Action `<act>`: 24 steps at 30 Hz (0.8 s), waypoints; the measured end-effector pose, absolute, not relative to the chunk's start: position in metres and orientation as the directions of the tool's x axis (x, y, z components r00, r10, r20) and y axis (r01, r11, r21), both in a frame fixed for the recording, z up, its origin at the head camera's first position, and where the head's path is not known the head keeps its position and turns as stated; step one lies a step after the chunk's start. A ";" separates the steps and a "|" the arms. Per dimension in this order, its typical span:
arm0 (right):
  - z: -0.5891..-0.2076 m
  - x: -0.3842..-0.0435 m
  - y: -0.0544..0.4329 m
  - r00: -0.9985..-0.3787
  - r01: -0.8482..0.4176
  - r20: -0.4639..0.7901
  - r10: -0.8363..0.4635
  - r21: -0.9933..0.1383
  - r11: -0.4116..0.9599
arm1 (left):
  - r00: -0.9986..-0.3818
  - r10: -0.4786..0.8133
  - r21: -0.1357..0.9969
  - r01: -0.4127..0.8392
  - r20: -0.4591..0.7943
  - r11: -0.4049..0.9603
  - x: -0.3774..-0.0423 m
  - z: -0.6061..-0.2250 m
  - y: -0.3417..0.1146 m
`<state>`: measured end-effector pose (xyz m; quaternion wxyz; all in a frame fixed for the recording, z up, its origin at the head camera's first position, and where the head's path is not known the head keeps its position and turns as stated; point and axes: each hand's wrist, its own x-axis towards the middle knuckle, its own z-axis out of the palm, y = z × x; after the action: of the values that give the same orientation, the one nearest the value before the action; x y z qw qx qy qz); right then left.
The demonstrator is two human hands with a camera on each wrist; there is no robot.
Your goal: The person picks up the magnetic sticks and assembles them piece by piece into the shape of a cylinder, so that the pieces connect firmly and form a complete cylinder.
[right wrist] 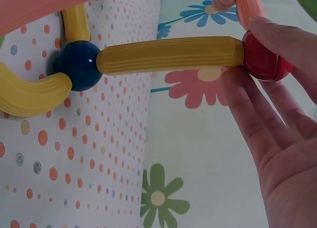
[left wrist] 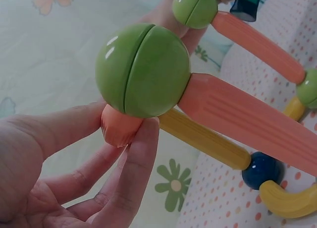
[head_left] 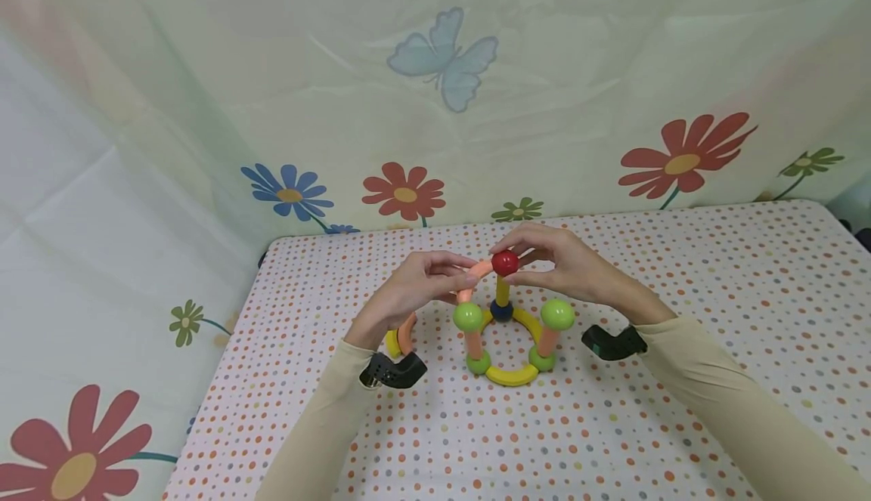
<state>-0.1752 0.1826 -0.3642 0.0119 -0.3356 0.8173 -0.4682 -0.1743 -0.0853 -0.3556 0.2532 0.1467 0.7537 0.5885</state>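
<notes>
A toy frame of coloured balls and rods stands on the table. My left hand (head_left: 429, 278) pinches a curved orange rod (head_left: 481, 269) between thumb and fingers. This rod spans from a green ball (head_left: 467, 316) to a red ball (head_left: 505, 263), which my right hand (head_left: 565, 259) holds by thumb and fingertips. Below the red ball, a yellow upright rod (right wrist: 173, 55) runs down to a dark blue ball (right wrist: 80, 65). Another green ball (head_left: 558, 313) tops an orange upright (head_left: 547, 342). Curved yellow rods (head_left: 513, 376) join the bottom balls in a ring.
Left of the frame, partly behind my left wrist, lie a curved orange piece (head_left: 406, 335) and a yellow piece (head_left: 392, 344). The dotted tablecloth (head_left: 680, 297) covers the table, and a flowered curtain (head_left: 558, 108) hangs along its back edge.
</notes>
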 end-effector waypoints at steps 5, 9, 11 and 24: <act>-0.364 -0.172 0.184 -0.796 -0.508 0.264 -0.545 -0.781 0.364 | -0.832 0.510 0.961 -0.091 -0.217 0.261 -0.173 -0.358 -0.088; -0.364 -0.168 0.190 -0.821 -0.470 0.252 -0.512 -0.808 0.356 | -0.872 0.456 0.941 -0.015 -0.177 0.338 -0.167 -0.364 -0.096; -0.365 -0.167 0.194 -0.829 -0.452 0.249 -0.501 -0.825 0.338 | -0.907 0.398 0.886 0.064 -0.141 0.459 -0.162 -0.370 -0.101; -0.410 -0.172 0.209 -0.814 -0.285 0.023 -0.580 -0.886 0.367 | -0.882 0.402 0.774 0.071 -0.246 0.629 -0.094 -0.414 -0.098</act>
<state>-0.1716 0.2087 -0.4099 0.1484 -0.2660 0.8132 -0.4960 -0.0940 -0.0983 -0.4137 0.2023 0.1343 0.8795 0.4094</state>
